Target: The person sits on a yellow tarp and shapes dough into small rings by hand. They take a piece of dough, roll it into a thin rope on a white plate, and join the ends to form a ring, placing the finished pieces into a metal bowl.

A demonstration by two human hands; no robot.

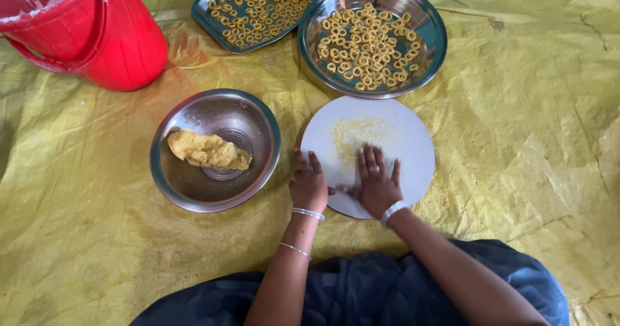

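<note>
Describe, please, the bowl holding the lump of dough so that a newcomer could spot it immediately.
Start from the red bucket at the top left of the yellow sheet and look down to its right. There sits a round steel bowl, just left of the white round board under the hands. Unlike the two steel dishes beyond, full of small rings, it holds one yellow dough lump.

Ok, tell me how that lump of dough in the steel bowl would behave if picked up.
The dough lump looks soft and irregular, so it would probably sag and dent rather than stay stiff. Its grainy surface suggests it may crumble or stick to fingers. The round steel bowl on the crinkled yellow sheet might rock if pushed.
</note>
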